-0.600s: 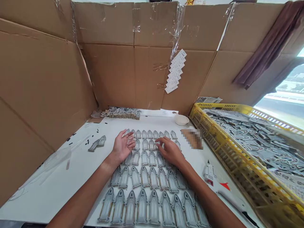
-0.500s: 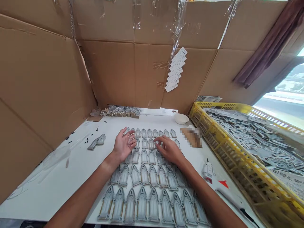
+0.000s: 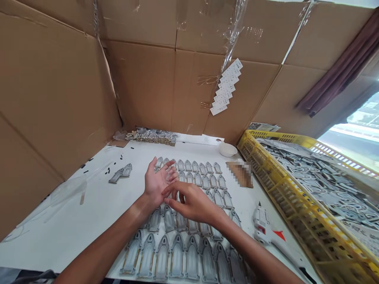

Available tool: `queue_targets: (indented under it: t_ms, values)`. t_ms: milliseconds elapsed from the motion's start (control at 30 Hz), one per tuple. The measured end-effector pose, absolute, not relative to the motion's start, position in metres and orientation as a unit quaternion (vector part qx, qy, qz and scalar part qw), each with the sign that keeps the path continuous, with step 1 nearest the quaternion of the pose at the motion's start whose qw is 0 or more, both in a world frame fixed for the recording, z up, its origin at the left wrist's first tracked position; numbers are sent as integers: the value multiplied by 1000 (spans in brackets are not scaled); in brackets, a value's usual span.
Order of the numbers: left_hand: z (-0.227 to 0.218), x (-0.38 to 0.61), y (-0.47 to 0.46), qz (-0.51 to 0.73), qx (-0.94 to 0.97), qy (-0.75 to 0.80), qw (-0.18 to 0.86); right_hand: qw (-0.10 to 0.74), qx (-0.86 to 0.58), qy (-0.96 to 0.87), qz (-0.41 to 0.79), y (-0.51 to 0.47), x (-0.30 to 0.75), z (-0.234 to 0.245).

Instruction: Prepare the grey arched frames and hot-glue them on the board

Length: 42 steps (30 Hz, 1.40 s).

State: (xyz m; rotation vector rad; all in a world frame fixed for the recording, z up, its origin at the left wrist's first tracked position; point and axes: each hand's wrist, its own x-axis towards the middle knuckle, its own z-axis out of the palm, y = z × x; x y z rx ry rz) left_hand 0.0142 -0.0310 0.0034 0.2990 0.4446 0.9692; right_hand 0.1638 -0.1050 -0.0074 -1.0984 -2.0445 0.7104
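Since the earlier frame, both hands have drawn together above the grid: the right hand (image 3: pixel 189 203) has slid leftward until its fingertips touch the palm of the left hand (image 3: pixel 158 181), which now faces up with fingers spread and loosely curled. Whether a small piece lies in that palm I cannot tell; the right hand's fingers are extended, clamped on nothing visible. Beneath them the arch-shaped grey pieces (image 3: pixel 192 262) lie flat on the white table (image 3: pixel 74 225) in about six rows, roughly eight per row, several hidden under the hands and forearms. Two spare arch pieces (image 3: pixel 121 174) lie apart at left. One glue gun (image 3: pixel 262 227), one small white bowl (image 3: pixel 227 149), one yellow crate (image 3: pixel 278 185) of grey cut-outs, cut off at right
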Motion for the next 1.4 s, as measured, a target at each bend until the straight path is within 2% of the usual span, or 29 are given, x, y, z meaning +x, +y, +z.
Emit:
queue_targets:
  t_ms: [167,333,567,867,1100,1400]
  values:
    - [3,12,-31,480,107,192,849,370,-446,-788,209,-109,149,-17]
    - [2,5,-27,508,71,201,835,325,-468,-809,142,-122,148,-14]
    - [6,6,-30,525,74,199,824,364,-499,-784,70,-126,171,10]
    - [3,10,-32,503,102,201,834,370,-497,-783,57,-129,184,2]
    - [-6,19,-27,477,110,268,830,398,-511,-760,50,-115,206,0]
    - [-18,26,-33,464,175,310,811,429,-535,-725,67,-89,236,-30]
